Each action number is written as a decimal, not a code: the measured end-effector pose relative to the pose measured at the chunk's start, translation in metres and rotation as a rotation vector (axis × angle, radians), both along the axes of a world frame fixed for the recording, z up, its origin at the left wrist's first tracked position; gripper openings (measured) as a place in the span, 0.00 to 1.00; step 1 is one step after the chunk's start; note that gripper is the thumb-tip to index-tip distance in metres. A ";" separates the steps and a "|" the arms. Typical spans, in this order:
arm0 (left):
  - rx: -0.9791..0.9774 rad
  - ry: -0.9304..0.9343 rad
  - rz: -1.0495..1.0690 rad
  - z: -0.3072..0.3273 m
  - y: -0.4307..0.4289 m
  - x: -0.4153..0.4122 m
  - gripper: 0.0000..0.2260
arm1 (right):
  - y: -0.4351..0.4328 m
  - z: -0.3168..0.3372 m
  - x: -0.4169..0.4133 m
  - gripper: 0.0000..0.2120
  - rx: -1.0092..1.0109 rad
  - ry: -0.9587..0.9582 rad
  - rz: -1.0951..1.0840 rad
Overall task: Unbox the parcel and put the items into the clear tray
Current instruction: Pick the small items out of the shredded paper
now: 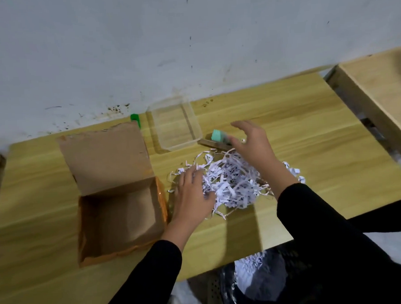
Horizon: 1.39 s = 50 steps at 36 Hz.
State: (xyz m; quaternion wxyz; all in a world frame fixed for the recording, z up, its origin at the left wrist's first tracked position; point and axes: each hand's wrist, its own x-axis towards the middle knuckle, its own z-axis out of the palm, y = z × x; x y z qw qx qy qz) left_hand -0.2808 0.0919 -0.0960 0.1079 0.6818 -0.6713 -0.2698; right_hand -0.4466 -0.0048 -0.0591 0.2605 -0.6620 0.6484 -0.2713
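Note:
An open cardboard box (119, 215) lies on the wooden table at the left, its lid flapped back and its inside bare. A pile of shredded white paper (230, 180) sits to its right. My left hand (193, 193) rests flat on the pile's left edge, fingers spread. My right hand (252, 142) hovers over the pile's far side, fingers apart, just touching or beside a mint-green block (219, 136). That block lies on a flat brown piece (214, 144). The clear tray (174, 126) stands behind, holding nothing.
A green object (135, 119) stands at the wall behind the box lid. The wall runs along the table's far edge. A second wooden table (376, 93) adjoins at the right. More shredded paper (253, 271) lies in a dark bin below the front edge.

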 end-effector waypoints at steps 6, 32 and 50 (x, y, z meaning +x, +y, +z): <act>-0.245 0.019 0.103 0.017 -0.006 -0.021 0.22 | 0.038 -0.004 -0.056 0.23 0.215 0.067 0.092; -0.110 0.196 -0.042 -0.006 -0.017 -0.044 0.17 | 0.097 -0.004 -0.067 0.09 -0.157 0.082 -0.184; -0.089 -0.085 -0.482 -0.024 0.009 -0.030 0.21 | 0.125 -0.027 -0.033 0.16 -0.069 0.352 0.160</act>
